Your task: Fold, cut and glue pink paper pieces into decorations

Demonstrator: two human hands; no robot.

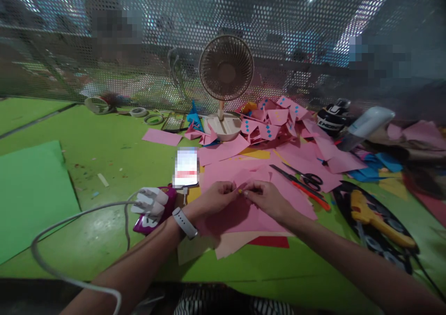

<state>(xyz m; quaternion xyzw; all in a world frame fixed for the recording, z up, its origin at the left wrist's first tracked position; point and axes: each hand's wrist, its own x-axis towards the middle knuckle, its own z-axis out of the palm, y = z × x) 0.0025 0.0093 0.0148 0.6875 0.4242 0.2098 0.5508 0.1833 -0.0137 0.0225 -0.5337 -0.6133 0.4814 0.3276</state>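
My left hand (216, 196) and my right hand (265, 197) meet over a stack of pink paper sheets (240, 213) on the green table (104, 157). Both hands pinch a small piece of pink paper (243, 187) between their fingertips, fingers closed on it. A white watch (184, 222) sits on my left wrist. Black-handled scissors (306, 178) and a red-handled cutter (310, 195) lie just right of my right hand.
A small desk fan (226, 85) stands behind a heap of folded pink shapes (275, 117). A phone (186, 167), white plugs with cable (149, 202) and a green sheet (31, 194) lie left. A yellow glue gun (376, 217) lies right. A perforated screen (139, 50) closes the back.
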